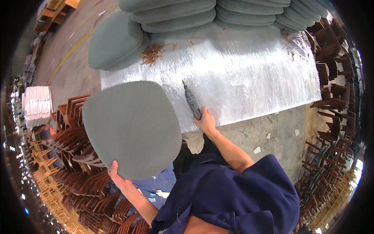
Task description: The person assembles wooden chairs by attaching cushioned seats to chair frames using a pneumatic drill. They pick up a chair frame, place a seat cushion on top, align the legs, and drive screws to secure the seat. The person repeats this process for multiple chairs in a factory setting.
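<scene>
A grey-green padded chair seat (pixel 132 126) with rounded corners is held up at my left, its fabric face toward me. My left hand (pixel 119 177) grips its lower edge, thumb on the fabric and the other fingers hidden behind. In my right hand (pixel 206 121) is the rear end of a dark, slim power screwdriver (pixel 191 100), its bit pointing away from me over the table. A pile of brass-coloured screws (pixel 153 54) lies on the plastic-wrapped table top (pixel 249 85), with a few strays beside it.
Stacked grey-green seats (pixel 175 15) line the table's far side, and another seat (pixel 115 41) leans at its far left corner. Brown wooden chair frames (pixel 83 156) crowd the left; more chair frames (pixel 331 93) stand at right. Crumpled clear plastic (pixel 298 39) lies at the far right.
</scene>
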A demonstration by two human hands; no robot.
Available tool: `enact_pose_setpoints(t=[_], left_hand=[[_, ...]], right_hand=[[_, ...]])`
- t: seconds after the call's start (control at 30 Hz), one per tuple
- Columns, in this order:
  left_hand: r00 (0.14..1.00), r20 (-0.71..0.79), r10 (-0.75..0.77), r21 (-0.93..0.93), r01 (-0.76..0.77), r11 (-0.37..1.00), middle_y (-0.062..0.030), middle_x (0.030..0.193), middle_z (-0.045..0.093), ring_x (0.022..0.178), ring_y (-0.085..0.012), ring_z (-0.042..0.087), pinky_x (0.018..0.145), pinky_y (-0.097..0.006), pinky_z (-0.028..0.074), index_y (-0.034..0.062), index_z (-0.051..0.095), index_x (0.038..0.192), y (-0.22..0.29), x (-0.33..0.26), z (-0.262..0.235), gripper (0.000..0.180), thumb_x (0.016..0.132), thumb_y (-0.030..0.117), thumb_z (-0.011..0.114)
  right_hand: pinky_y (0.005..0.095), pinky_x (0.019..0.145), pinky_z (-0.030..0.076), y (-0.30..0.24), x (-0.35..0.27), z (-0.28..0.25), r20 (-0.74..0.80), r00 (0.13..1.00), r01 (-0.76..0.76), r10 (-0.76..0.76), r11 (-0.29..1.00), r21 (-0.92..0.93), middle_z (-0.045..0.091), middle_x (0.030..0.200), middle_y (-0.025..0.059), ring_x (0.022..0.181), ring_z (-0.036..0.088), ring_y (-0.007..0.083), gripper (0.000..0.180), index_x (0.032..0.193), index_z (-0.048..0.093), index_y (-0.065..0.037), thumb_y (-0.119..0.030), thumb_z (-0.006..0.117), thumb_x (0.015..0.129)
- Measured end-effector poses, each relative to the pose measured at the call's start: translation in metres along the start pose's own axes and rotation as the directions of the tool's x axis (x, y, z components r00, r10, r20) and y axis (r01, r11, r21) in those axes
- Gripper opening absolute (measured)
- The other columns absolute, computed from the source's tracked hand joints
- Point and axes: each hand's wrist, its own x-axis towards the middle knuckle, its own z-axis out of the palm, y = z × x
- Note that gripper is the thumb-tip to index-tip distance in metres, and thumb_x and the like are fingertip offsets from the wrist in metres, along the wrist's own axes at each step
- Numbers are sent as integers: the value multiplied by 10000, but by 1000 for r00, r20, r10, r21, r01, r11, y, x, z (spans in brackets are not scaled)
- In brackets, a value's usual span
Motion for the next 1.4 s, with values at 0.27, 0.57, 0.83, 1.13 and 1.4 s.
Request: enact_pose_setpoints(t=[0.27, 0.57, 0.83, 1.13, 1.4], left_hand=[[691, 704, 161, 321, -512, 797, -143, 1019, 740, 819, -191, 689, 760, -357, 561, -77, 649, 1319, -5, -195, 260, 611, 787, 139, 858], [181, 983, -39, 185, -965, 184, -305, 1634, 331, 1506, -517, 304, 1183, -707, 252, 136, 528, 1553, -258, -175, 350, 785, 916, 550, 726], [592, 611, -525, 788, -392, 475, -285, 1394, 609, 1234, -395, 639, 1042, -461, 527, -83, 458, 1517, -357, -31, 336, 851, 902, 386, 814], [397, 654, -644, 756, -366, 542, -159, 975, 771, 864, -218, 750, 774, -382, 594, -30, 712, 1131, -421, -100, 308, 328, 891, 176, 800], [676, 428, -601, 756, 97, 648, -106, 937, 758, 819, -191, 736, 760, -330, 601, 30, 724, 1091, -328, -35, 148, 349, 924, 327, 801]], right_hand=[[465, 1190, 399, -45, 4, -120, 360, 922, -260, -139, 467, 845, 496, 1583, 201, 1451, 474, 347, 687, 1632, 385, -82, -513, 479, 1105], [516, 1182, 413, 161, -87, -241, -113, 932, 107, 344, 37, 994, 498, 1581, 161, 1413, 514, 339, 768, 1630, 360, -50, -598, 434, 1095], [481, 1029, 531, 193, -140, -245, 20, 686, -182, 727, 145, 972, 560, 1473, 101, 1276, 593, 289, 809, 1595, 365, -130, -154, 806, 917], [314, 632, 491, 253, -35, -323, -133, 730, -343, 671, 527, 778, 660, 1322, 117, 986, 687, 206, 793, 1510, 491, -78, -355, 886, 881], [520, 1056, 559, 253, -83, -261, -4, 675, -255, 738, 239, 937, 546, 1520, 175, 1338, 592, 306, 886, 1507, 459, 30, -409, 895, 874]])
